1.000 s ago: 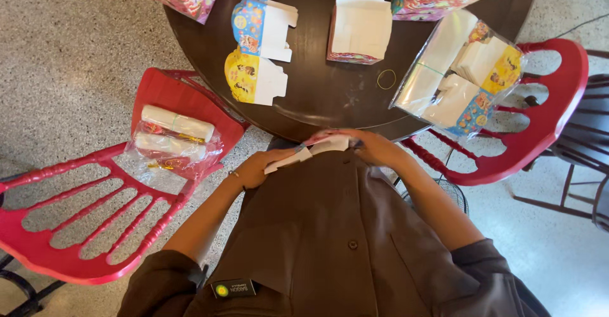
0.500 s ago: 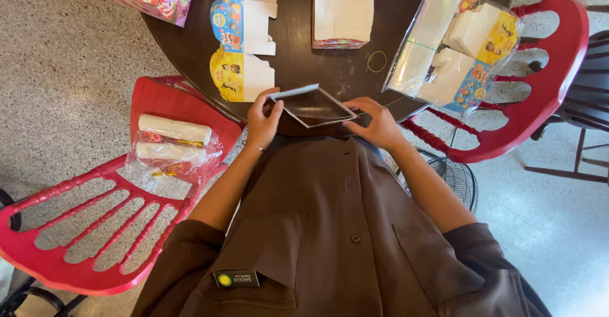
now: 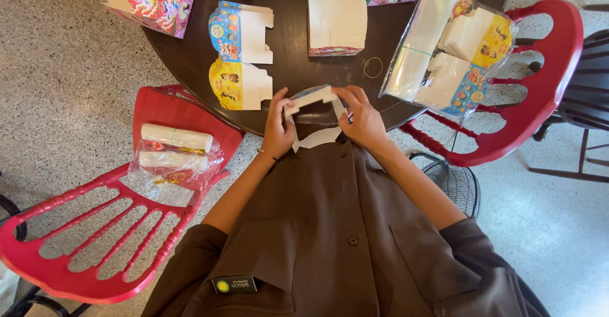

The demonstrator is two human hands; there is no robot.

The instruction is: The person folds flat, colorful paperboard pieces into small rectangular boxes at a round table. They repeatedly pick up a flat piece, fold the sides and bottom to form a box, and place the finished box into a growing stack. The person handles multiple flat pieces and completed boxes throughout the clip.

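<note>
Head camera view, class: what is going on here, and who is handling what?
A person seated at a round dark table holds a partly folded cardboard box with both hands: left hand on its left end, right hand on its right. Two flat colourful boxes and one opened white box lie on the table, beside a clear bag of unfolded blanks. A plastic bag of white rolls sits on the red chair at left.
</note>
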